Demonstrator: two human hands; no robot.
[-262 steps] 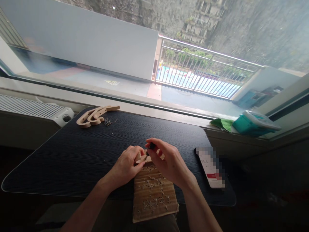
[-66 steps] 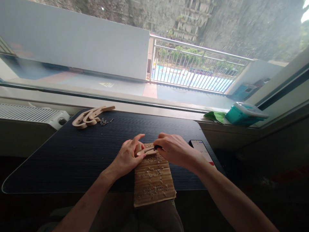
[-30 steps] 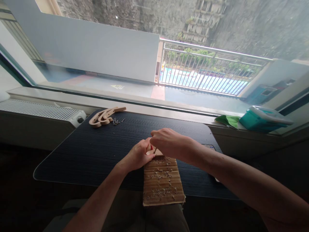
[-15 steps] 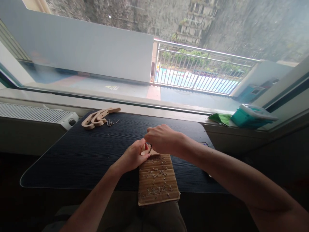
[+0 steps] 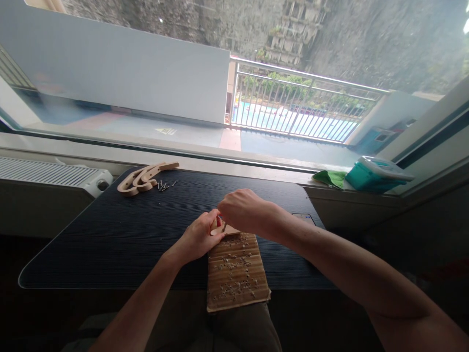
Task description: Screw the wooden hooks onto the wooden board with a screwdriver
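Observation:
My left hand [image 5: 200, 235] is closed on a pale curved wooden piece [image 5: 231, 230], pressing it against the far end of a cardboard pad [image 5: 238, 278]. Beside it, my right hand [image 5: 242, 210] forms a fist above the wood, knuckles up. A thin dark metal shaft [image 5: 224, 227] points down from under this fist to the wood; its upper part is hidden, so I cannot tell what kind of tool it is. Many small holes pit the cardboard, which juts over the table's near edge toward my lap.
Curved wooden pieces [image 5: 146, 178] lie at the back left of the black table [image 5: 110, 239], with several screws [image 5: 163, 186] beside them. A phone [image 5: 303, 216] lies behind my right forearm. On the sill are a green cloth [image 5: 330, 178] and a teal box [image 5: 377, 175]. A radiator [image 5: 54, 173] stands left.
The whole view has shifted slightly, so things appear a little further left. Both hands stay at the wooden piece, and the fist's pose over the shaft differs only slightly.

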